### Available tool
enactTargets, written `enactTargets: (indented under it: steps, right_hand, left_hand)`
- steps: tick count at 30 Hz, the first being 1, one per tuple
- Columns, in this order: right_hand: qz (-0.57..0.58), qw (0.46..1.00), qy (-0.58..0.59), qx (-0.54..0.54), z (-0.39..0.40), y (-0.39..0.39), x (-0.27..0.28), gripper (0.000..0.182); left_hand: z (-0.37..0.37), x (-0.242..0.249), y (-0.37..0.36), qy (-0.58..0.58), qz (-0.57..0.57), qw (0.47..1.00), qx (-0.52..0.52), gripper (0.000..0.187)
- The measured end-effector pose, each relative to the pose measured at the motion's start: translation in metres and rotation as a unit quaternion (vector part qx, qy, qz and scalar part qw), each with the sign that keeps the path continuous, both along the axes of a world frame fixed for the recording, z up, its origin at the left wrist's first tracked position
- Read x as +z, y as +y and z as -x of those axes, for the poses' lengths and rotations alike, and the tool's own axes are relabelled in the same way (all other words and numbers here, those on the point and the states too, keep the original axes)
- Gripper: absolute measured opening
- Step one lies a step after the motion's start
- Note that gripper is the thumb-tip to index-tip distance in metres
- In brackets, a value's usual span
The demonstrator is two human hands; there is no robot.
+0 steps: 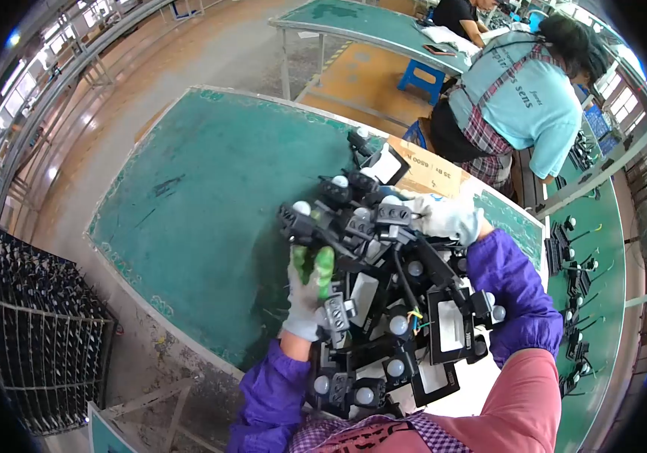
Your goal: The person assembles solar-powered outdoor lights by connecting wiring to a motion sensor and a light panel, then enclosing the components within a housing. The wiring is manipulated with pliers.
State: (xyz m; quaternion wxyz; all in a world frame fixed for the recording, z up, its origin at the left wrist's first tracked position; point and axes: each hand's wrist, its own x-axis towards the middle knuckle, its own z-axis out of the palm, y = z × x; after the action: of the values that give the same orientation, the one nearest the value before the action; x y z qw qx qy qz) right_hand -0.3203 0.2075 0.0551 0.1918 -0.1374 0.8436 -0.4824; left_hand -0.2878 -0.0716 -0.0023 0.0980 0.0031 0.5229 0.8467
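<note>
A big armful of black lamp units with white round sensors is filling the space between both arms, pressed against the person's chest, over the near edge of the green desk. Short wires are hanging out of the pile, and the units are lying at many angles, so single ones are hard to tell apart.

The left hand, in a grey glove with green fingertips, is sitting at 9 o'clock of the pile, fingers pointing up and curled around a unit at its edge. The right hand, in a white glove, is lying at 1 o'clock on top of the pile, closed over the upper units. Both arms in purple sleeves are bending inward around the load.

At 12 o'clock, just behind the pile, a brown cardboard box is standing on the desk. At 3 o'clock, more black units are lying in a row on a neighbouring desk. At 1 o'clock, farther away, another person in a light blue shirt is bending over that desk. At 8 o'clock a dark wire rack is standing on the floor.
</note>
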Motion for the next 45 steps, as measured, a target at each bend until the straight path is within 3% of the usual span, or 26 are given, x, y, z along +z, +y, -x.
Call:
enactTargets:
  steps: [1,3,5,6,8,11,14,15,16,17,18,19,20,21,22,23,24,25,26,29,31,35,38,39,43,45]
  right_hand:
    - [0.096,0.995,-0.002,-0.015,-0.003,0.019,-0.02,0.034]
    - [0.283,0.959,0.024,-0.016,-0.008,0.037,-0.044,0.025]
    - [0.069,0.988,0.099,-0.095,-0.038,0.044,-0.012,0.02]
    - [0.004,0.988,0.02,-0.153,-0.052,0.05,0.004,0.018]
    - [-0.149,0.977,0.024,-0.151,-0.072,0.063,0.007,0.012]
    - [-0.194,0.978,0.039,-0.062,-0.079,0.082,0.024,0.015]
    - [-0.227,0.967,0.109,0.036,-0.038,0.084,0.08,0.022]
    - [-0.177,0.98,0.01,-0.087,-0.013,0.092,0.074,0.025]
    - [-0.188,0.961,0.039,-0.201,0.013,0.085,0.071,0.024]
    - [-0.194,0.929,0.204,-0.239,0.029,0.071,0.062,0.03]
    - [-0.256,0.913,0.247,-0.197,0.059,0.088,0.034,0.034]
    - [-0.428,0.826,0.355,-0.095,0.086,0.106,0.009,0.034]
    - [-0.286,0.902,0.253,-0.199,0.095,0.088,0.008,0.035]
    - [-0.377,0.891,0.199,-0.157,0.114,0.089,-0.006,0.035]
    - [-0.52,0.776,0.357,0.021,0.127,0.103,-0.038,0.031]
    - [-0.328,0.915,0.205,-0.117,0.113,0.069,-0.013,0.028]
    - [-0.375,0.911,0.115,-0.127,0.099,0.036,0.011,0.029]
    - [-0.366,0.899,0.23,-0.066,0.111,0.052,-0.02,0.03]
    - [-0.232,0.959,0.148,-0.067,0.109,0.045,-0.021,0.031]
    - [-0.184,0.978,0.088,0.046,0.092,0.02,-0.008,0.033]
    - [-0.131,0.976,0.144,0.096,0.076,0.016,-0.008,0.036]
    - [-0.116,0.992,0.038,0.021,0.057,-0.007,0.018,0.037]
    - [-0.193,0.976,0.091,0.053,0.07,-0.005,0.015,0.036]
    - [-0.187,0.981,-0.043,0.026,0.067,-0.008,0.032,0.037]
    - [-0.286,0.955,0.066,0.052,0.072,0.009,0.001,0.035]
    - [-0.23,0.971,-0.056,-0.014,0.059,0.01,0.014,0.036]
  left_hand:
    - [-0.003,-0.019,-0.003,0.248,0.216,0.944,0.029,0.05]
    - [0.0,-0.045,0.014,0.394,0.314,0.863,0.013,0.052]
    - [-0.003,-0.065,0.032,0.429,0.321,0.844,-0.018,0.055]
    - [-0.004,-0.066,0.041,0.46,0.336,0.822,-0.013,0.053]
    - [-0.017,-0.064,0.066,0.302,0.149,0.941,-0.03,0.047]
    - [-0.017,-0.081,0.08,0.283,0.099,0.953,-0.045,0.05]
    - [-0.014,-0.041,0.068,0.265,0.103,0.957,-0.066,0.043]
    - [-0.011,-0.026,0.071,0.169,0.073,0.982,-0.05,0.038]
    - [-0.008,-0.011,0.075,0.072,0.042,0.996,-0.034,0.034]
    - [-0.005,0.001,0.078,0.071,-0.027,0.997,-0.001,0.037]
    - [-0.002,-0.004,0.07,0.047,0.022,0.999,0.012,0.054]
    - [0.0,-0.002,0.063,0.033,0.02,0.999,0.011,0.062]
    - [0.001,0.002,0.058,0.02,0.017,1.0,0.012,0.071]
    - [0.003,0.007,0.056,0.027,-0.025,0.999,0.027,0.077]
    - [0.004,-0.001,0.055,0.041,-0.009,0.997,0.067,0.068]
    - [0.007,-0.016,0.056,0.06,0.003,0.993,0.106,0.061]
    - [0.01,-0.008,0.059,0.092,0.009,0.989,0.116,0.062]
    - [0.013,-0.001,0.062,0.123,0.015,0.984,0.126,0.064]
    - [0.01,0.019,0.06,0.163,0.024,0.981,0.106,0.076]
    - [0.008,0.019,0.06,0.194,-0.005,0.979,0.069,0.07]
    - [0.011,0.013,0.061,0.262,0.07,0.955,0.116,0.061]
    - [0.009,0.019,0.057,0.268,0.076,0.955,0.101,0.058]
    - [0.007,0.017,0.059,0.234,0.046,0.966,0.099,0.057]
    - [0.009,0.015,0.059,0.244,0.054,0.963,0.099,0.055]
    - [0.012,0.008,0.062,0.249,0.028,0.962,0.109,0.057]
    - [0.016,0.007,0.061,0.241,0.001,0.964,0.117,0.06]
